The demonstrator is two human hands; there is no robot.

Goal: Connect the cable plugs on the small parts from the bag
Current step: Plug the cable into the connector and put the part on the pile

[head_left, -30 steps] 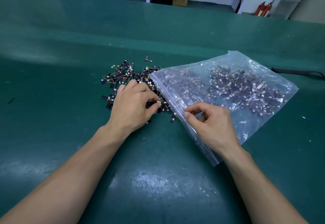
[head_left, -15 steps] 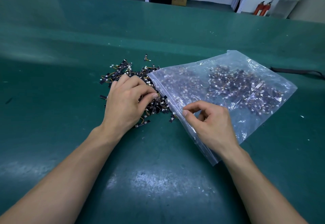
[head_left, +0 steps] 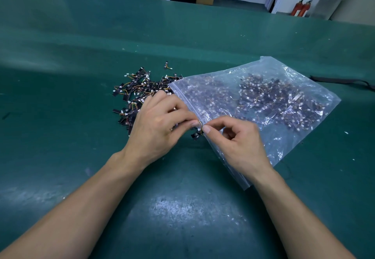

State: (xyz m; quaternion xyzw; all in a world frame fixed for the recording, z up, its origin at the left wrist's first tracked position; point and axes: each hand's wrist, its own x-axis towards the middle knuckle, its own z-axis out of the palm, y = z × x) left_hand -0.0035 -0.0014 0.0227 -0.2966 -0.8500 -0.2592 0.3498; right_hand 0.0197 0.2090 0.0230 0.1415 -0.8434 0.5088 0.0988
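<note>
I had barely begun. Most parts sat in the bag (head_left: 280, 147), and a loose pile (head_left: 138, 94) lay on the bench (head_left: 182, 208) at its mouth; I couldn't tell whether any were joined. My left hand (head_left: 160, 124) and right hand (head_left: 239, 143) both pinched one small part (head_left: 197, 135) at the bag's edge, its cable arching up and its black strip slanting down-left.

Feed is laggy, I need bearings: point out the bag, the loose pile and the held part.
bag (head_left: 284, 137), head view, clear plastic near its lower edge.
pile (head_left: 138, 90), head view, middle of the tangle.
held part (head_left: 196, 135), head view, black board under the fingertips.
</note>
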